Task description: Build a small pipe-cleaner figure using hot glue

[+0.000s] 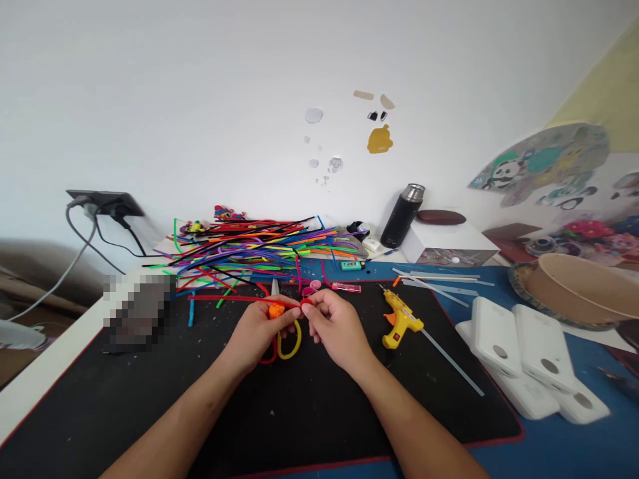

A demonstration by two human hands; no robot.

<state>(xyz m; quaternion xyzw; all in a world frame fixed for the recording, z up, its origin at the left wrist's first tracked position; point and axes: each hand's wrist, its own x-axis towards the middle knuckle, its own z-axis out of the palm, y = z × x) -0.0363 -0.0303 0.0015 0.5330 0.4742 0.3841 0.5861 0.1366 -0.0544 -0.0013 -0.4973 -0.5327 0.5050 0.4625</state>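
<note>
My left hand is closed, pinching a long red pipe cleaner whose loose end stretches out to the left. Thumb and forefinger of my right hand pinch the same pipe cleaner at a small red curl close to the left fingertips. An orange, bumpy coiled piece shows at the left thumb and forefinger; whether it is held or lies behind cannot be made out. Below the hands, scissors with red and yellow handles lie on the black mat, partly hidden by the left hand.
Many coloured pipe cleaners are heaped against the wall. On the right are a yellow glue gun, clear glue sticks, white power-bank-like devices and a tan bowl. A black flask and green lighter stand behind.
</note>
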